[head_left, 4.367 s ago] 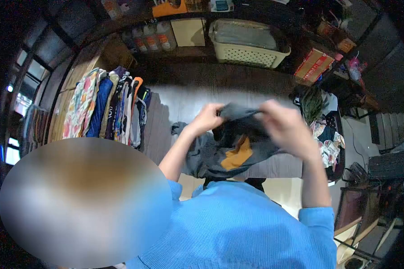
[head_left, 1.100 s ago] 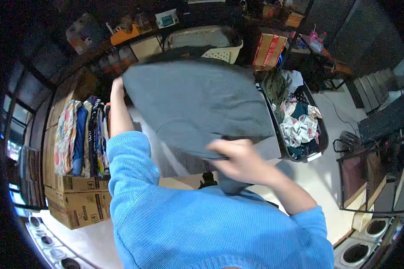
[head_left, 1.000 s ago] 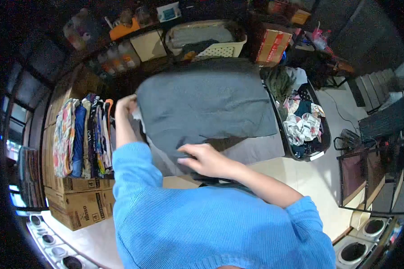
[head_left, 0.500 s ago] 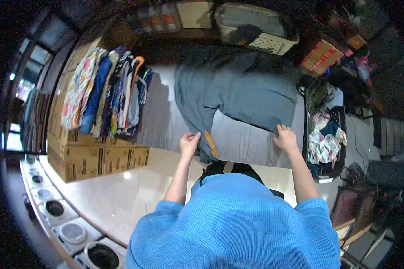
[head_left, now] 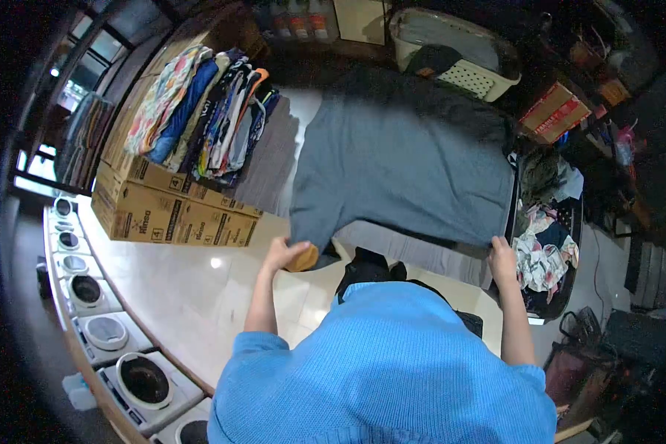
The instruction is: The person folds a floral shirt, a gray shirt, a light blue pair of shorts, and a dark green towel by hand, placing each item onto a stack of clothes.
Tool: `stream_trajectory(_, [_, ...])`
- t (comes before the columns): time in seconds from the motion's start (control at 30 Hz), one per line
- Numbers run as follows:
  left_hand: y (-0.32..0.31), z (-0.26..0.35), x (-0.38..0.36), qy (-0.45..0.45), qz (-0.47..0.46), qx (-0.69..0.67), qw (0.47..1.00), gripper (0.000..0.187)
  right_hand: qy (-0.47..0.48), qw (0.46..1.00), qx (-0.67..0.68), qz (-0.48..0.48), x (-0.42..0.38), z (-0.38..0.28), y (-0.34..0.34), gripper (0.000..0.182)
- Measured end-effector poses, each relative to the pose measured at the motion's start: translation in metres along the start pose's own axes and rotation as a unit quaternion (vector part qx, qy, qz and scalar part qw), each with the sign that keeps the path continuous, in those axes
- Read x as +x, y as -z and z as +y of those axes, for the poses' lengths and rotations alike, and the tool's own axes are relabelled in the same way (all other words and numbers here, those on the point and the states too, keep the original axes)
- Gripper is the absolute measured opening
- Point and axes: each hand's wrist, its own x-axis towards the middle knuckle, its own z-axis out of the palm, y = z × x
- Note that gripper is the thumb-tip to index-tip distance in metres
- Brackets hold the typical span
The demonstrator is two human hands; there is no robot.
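Note:
A dark grey long-sleeved top (head_left: 407,155) is spread over the wood-grain table (head_left: 422,250), its upper part in shadow. My left hand (head_left: 280,255) pinches the end of one sleeve, where a mustard patch (head_left: 302,259) shows; this sleeve end hangs past the table's near edge. At the other side, my right hand (head_left: 502,260) grips the lower corner of the top and holds the hem stretched. Much of each hand's fingertips is hidden by cloth.
Stacked folded clothes (head_left: 207,111) stand on the table's left, beside cardboard boxes (head_left: 177,211). A dark basket of crumpled clothes (head_left: 544,251) is close to my right hand. A cream laundry basket (head_left: 488,85) sits at the back; front-loading machines (head_left: 103,333) line the left.
My left hand has moved left and down, drawing the sleeve outward. My right hand has shifted right and lower, with the hem pulled straighter. The view has turned slightly.

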Motion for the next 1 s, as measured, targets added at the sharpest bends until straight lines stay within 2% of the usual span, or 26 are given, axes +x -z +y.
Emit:
stream_trajectory(0.03, [-0.001, -0.009, -0.013, 0.010, -0.048, 0.038, 0.998, 0.057, 0.002, 0.999, 0.040, 0.016, -0.009, 0.002, 0.006, 0.016])
stream_trajectory(0.1, [-0.003, -0.023, -0.034, 0.047, -0.089, 0.095, 0.990, 0.056, -0.005, 0.998, 0.065, 0.020, -0.022, -0.001, 0.017, 0.018])
stream_trajectory(0.17, [-0.002, -0.028, -0.053, 0.060, -0.027, 0.034, 0.997, 0.048, -0.026, 0.995, 0.096, 0.009, -0.035, -0.010, 0.027, 0.019])
stream_trajectory(0.2, [-0.001, -0.028, -0.060, 0.067, 0.003, 0.005, 0.998, 0.044, -0.018, 0.996, 0.082, -0.029, -0.042, -0.008, 0.028, 0.017])
stream_trajectory(0.27, [0.019, 0.009, -0.081, 0.089, -0.012, 0.161, 0.983, 0.040, 0.001, 0.993, 0.055, -0.103, -0.051, -0.002, 0.029, 0.015])
stream_trajectory(0.3, [0.032, 0.035, -0.092, 0.100, -0.019, 0.238, 0.966, 0.038, -0.038, 0.987, 0.049, -0.148, -0.052, -0.006, 0.034, 0.019])
stream_trajectory(0.4, [0.064, 0.104, -0.092, 0.156, -0.235, 0.289, 0.915, 0.040, -0.049, 0.980, 0.081, -0.174, -0.053, 0.002, 0.050, 0.025])
stream_trajectory(0.43, [0.073, 0.128, -0.084, 0.111, -0.298, 0.294, 0.902, 0.042, 0.003, 0.978, 0.113, -0.173, -0.050, 0.020, 0.044, 0.029])
stream_trajectory(0.47, [0.081, 0.153, -0.071, 0.063, -0.357, 0.297, 0.883, 0.044, 0.000, 0.966, 0.202, -0.162, -0.049, 0.028, 0.052, 0.024])
stream_trajectory(0.5, [0.090, 0.182, -0.055, 0.012, -0.415, 0.299, 0.860, 0.047, -0.058, 0.927, 0.313, -0.196, -0.041, 0.037, 0.058, 0.021])
stream_trajectory(0.53, [0.103, 0.217, -0.039, -0.074, -0.432, 0.181, 0.880, 0.050, -0.117, 0.872, 0.419, -0.225, -0.033, 0.050, 0.062, 0.018])
stream_trajectory(0.57, [0.109, 0.227, -0.012, -0.110, -0.403, 0.039, 0.908, 0.038, -0.173, 0.840, 0.479, -0.186, -0.024, 0.075, 0.056, 0.017])
stream_trajectory(0.6, [0.103, 0.222, 0.022, -0.197, -0.271, -0.117, 0.935, 0.033, -0.229, 0.800, 0.536, -0.145, -0.018, 0.095, 0.047, 0.016])
stream_trajectory(0.63, [0.088, 0.227, 0.052, -0.128, -0.137, -0.408, 0.894, 0.029, -0.180, 0.733, 0.655, -0.048, -0.009, 0.095, 0.044, 0.020])
stream_trajectory(0.67, [0.082, 0.257, 0.076, -0.052, -0.068, -0.534, 0.841, 0.044, -0.237, 0.671, 0.702, 0.005, -0.004, 0.087, 0.042, 0.027])
stream_trajectory(0.7, [0.073, 0.254, 0.116, -0.131, -0.127, -0.587, 0.789, 0.057, -0.285, 0.604, 0.742, 0.068, 0.001, 0.078, 0.041, 0.034])
stream_trajectory(0.73, [0.054, 0.224, 0.146, -0.071, -0.098, -0.478, 0.870, 0.066, -0.277, 0.543, 0.788, 0.087, 0.007, 0.091, 0.014, 0.039])
stream_trajectory(0.77, [0.036, 0.194, 0.175, -0.006, -0.086, -0.362, 0.928, 0.075, -0.322, 0.637, 0.698, 0.067, 0.009, 0.097, -0.007, 0.036])
stream_trajectory(0.8, [0.016, 0.169, 0.197, 0.005, -0.163, -0.284, 0.945, 0.081, -0.362, 0.717, 0.595, 0.046, 0.010, 0.100, -0.016, 0.034])
stream_trajectory(0.83, [0.002, 0.162, 0.197, 0.032, -0.168, -0.215, 0.962, 0.090, -0.387, 0.792, 0.472, 0.029, 0.013, 0.083, -0.017, 0.028])
stream_trajectory(0.87, [-0.012, 0.159, 0.192, 0.059, -0.172, -0.143, 0.973, 0.100, -0.368, 0.784, 0.499, 0.030, 0.015, 0.082, -0.022, 0.026])
stream_trajectory(0.93, [-0.015, 0.171, 0.182, 0.063, -0.201, -0.226, 0.951, 0.101, -0.333, 0.765, 0.550, 0.029, 0.016, 0.064, -0.028, 0.023])
stream_trajectory(0.97, [-0.015, 0.175, 0.178, 0.070, -0.215, -0.267, 0.937, 0.101, -0.370, 0.706, 0.600, 0.058, 0.016, 0.048, -0.016, 0.021])
stream_trajectory(1.0, [-0.018, 0.165, 0.190, 0.055, -0.198, -0.178, 0.962, 0.101, -0.362, 0.703, 0.607, 0.070, 0.017, 0.044, -0.015, 0.019])
